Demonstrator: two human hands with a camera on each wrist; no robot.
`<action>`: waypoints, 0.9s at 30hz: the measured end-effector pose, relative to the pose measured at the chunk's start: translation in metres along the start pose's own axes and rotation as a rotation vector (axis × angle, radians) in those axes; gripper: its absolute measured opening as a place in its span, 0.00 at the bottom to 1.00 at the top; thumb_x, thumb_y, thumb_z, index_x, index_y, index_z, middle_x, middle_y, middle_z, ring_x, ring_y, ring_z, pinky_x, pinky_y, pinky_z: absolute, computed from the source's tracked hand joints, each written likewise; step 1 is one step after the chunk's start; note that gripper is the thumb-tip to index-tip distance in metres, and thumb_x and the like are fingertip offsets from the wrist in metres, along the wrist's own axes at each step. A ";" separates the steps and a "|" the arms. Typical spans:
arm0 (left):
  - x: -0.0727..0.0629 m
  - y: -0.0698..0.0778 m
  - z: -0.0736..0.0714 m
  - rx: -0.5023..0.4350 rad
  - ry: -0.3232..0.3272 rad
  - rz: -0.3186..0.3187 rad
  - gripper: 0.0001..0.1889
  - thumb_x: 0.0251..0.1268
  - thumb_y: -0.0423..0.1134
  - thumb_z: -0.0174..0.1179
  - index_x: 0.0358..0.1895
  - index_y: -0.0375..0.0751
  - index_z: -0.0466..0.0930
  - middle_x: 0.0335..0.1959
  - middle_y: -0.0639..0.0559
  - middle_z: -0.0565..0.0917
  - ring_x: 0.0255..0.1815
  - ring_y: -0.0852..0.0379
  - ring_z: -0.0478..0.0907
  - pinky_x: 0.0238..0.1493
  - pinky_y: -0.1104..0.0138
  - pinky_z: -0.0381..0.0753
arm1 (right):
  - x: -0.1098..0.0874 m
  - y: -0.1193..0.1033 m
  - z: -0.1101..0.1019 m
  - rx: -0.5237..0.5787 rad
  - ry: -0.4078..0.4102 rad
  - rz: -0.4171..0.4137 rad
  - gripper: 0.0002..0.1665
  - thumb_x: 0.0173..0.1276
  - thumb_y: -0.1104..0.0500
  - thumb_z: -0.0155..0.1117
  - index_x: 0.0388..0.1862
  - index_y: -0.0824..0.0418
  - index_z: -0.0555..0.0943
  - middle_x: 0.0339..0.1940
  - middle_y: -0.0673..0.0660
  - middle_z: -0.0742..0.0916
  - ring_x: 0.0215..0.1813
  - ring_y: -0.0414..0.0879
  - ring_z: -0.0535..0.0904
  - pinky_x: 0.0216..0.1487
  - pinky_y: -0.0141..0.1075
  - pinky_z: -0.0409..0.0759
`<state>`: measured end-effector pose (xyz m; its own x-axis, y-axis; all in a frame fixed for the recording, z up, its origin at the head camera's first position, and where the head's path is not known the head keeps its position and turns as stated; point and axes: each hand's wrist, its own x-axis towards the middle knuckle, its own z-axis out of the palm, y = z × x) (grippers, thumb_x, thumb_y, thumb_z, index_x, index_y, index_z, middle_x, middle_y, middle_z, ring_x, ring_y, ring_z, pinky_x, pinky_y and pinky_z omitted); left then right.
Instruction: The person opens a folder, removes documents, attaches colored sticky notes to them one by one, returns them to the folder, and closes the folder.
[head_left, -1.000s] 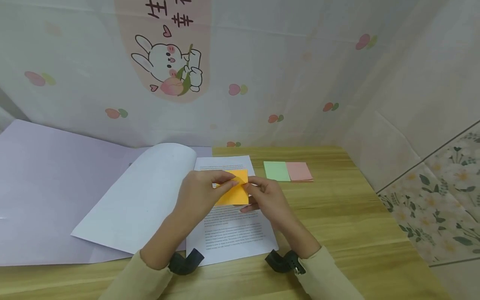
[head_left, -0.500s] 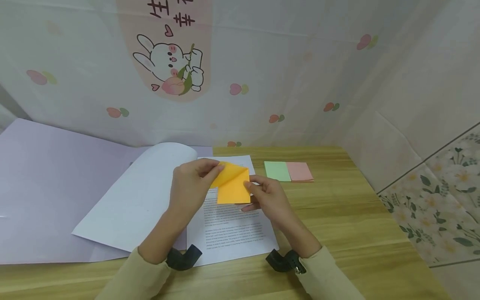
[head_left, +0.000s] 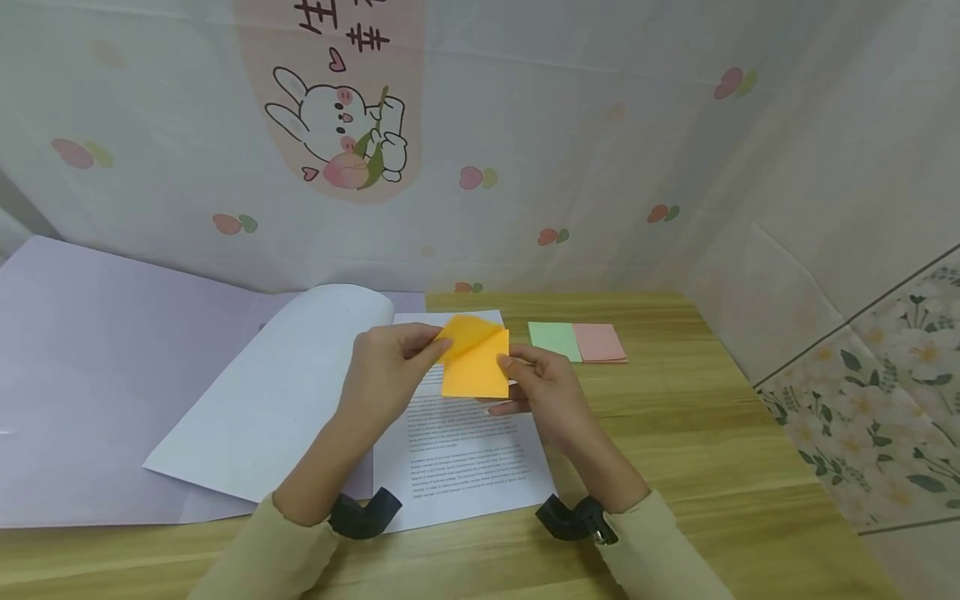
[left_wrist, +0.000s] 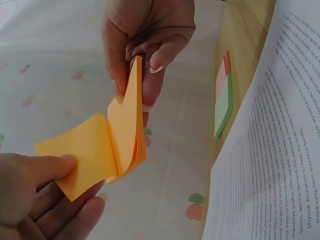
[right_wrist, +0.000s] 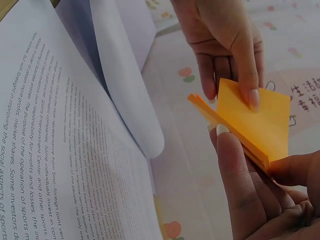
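Note:
My right hand grips an orange sticky note pad by its right edge, thumb on the front and fingers behind. Between the thumb and fingers of my left hand is the top orange sheet, lifted and bent away from the pad. In the left wrist view the sheet still joins the pad along one edge. The right wrist view shows the pad edge-on, with the sheet standing off it. Both hands hover over a printed page.
A green sticky note pad and a pink one lie side by side on the wooden table. A turned-back white page curls over a lavender folder at left. A patterned curtain hangs behind.
My left hand has pulled the top orange sheet up and leftward from the pad, folding it back. The pad has risen slightly and shifted right with my right hand.

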<state>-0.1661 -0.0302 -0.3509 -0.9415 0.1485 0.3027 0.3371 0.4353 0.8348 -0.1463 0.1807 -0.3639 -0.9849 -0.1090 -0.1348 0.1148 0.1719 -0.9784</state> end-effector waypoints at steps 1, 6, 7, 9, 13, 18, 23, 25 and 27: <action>0.000 0.000 0.000 -0.004 0.018 0.001 0.13 0.65 0.36 0.69 0.49 0.35 0.88 0.45 0.42 0.91 0.45 0.48 0.90 0.47 0.59 0.89 | 0.000 0.000 0.000 0.003 -0.001 0.002 0.22 0.80 0.56 0.54 0.65 0.66 0.75 0.56 0.69 0.87 0.43 0.59 0.91 0.38 0.44 0.90; 0.001 -0.001 -0.003 -0.014 0.088 -0.024 0.14 0.65 0.35 0.68 0.51 0.33 0.87 0.48 0.40 0.90 0.48 0.47 0.90 0.48 0.59 0.89 | 0.000 0.000 0.000 0.013 0.003 0.013 0.21 0.80 0.57 0.54 0.65 0.67 0.75 0.55 0.69 0.87 0.43 0.59 0.91 0.38 0.44 0.90; 0.001 -0.001 -0.004 -0.016 0.096 -0.034 0.14 0.66 0.35 0.68 0.52 0.33 0.87 0.48 0.40 0.90 0.48 0.47 0.90 0.48 0.59 0.89 | 0.000 0.001 0.000 0.013 0.004 0.015 0.21 0.80 0.57 0.54 0.65 0.67 0.75 0.55 0.69 0.87 0.43 0.60 0.91 0.38 0.44 0.90; 0.001 -0.001 -0.005 -0.023 0.109 -0.044 0.15 0.67 0.36 0.67 0.53 0.33 0.86 0.49 0.41 0.90 0.49 0.47 0.90 0.49 0.60 0.88 | 0.001 0.001 0.000 0.012 0.002 0.019 0.21 0.80 0.57 0.54 0.65 0.67 0.75 0.55 0.69 0.87 0.43 0.59 0.91 0.39 0.44 0.90; 0.003 -0.003 -0.009 -0.052 0.135 -0.022 0.15 0.68 0.35 0.66 0.54 0.32 0.86 0.50 0.40 0.89 0.51 0.48 0.89 0.50 0.61 0.88 | 0.002 0.003 -0.002 0.004 -0.001 0.015 0.22 0.80 0.57 0.54 0.66 0.66 0.75 0.55 0.69 0.87 0.44 0.60 0.91 0.40 0.44 0.90; 0.003 -0.004 -0.017 -0.047 0.178 -0.008 0.14 0.69 0.33 0.65 0.54 0.32 0.86 0.50 0.41 0.90 0.47 0.49 0.90 0.48 0.61 0.89 | 0.003 0.002 -0.009 -0.029 -0.009 0.005 0.22 0.80 0.56 0.54 0.67 0.66 0.74 0.55 0.69 0.87 0.43 0.56 0.91 0.40 0.42 0.90; 0.000 -0.005 -0.022 -0.038 0.176 -0.033 0.14 0.69 0.33 0.64 0.56 0.35 0.85 0.51 0.43 0.90 0.47 0.50 0.90 0.48 0.62 0.88 | 0.003 0.003 -0.036 -0.062 -0.008 -0.017 0.24 0.80 0.58 0.54 0.67 0.70 0.73 0.52 0.66 0.88 0.41 0.51 0.91 0.43 0.43 0.90; -0.002 -0.005 -0.023 -0.032 0.169 -0.023 0.14 0.69 0.32 0.64 0.56 0.35 0.85 0.51 0.43 0.90 0.48 0.50 0.89 0.49 0.62 0.88 | 0.004 0.005 -0.053 -0.078 -0.007 -0.023 0.24 0.80 0.59 0.54 0.68 0.71 0.72 0.53 0.65 0.87 0.41 0.48 0.90 0.45 0.45 0.90; -0.003 -0.004 -0.024 -0.007 0.167 0.001 0.15 0.68 0.31 0.64 0.56 0.35 0.85 0.51 0.43 0.89 0.48 0.50 0.89 0.49 0.61 0.88 | 0.006 0.006 -0.069 -0.102 -0.013 -0.020 0.26 0.80 0.59 0.53 0.70 0.71 0.69 0.56 0.62 0.82 0.43 0.45 0.89 0.48 0.46 0.89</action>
<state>-0.1647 -0.0541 -0.3442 -0.9270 -0.0011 0.3751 0.3384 0.4293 0.8374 -0.1608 0.2491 -0.3600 -0.9850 -0.1258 -0.1181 0.0808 0.2679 -0.9601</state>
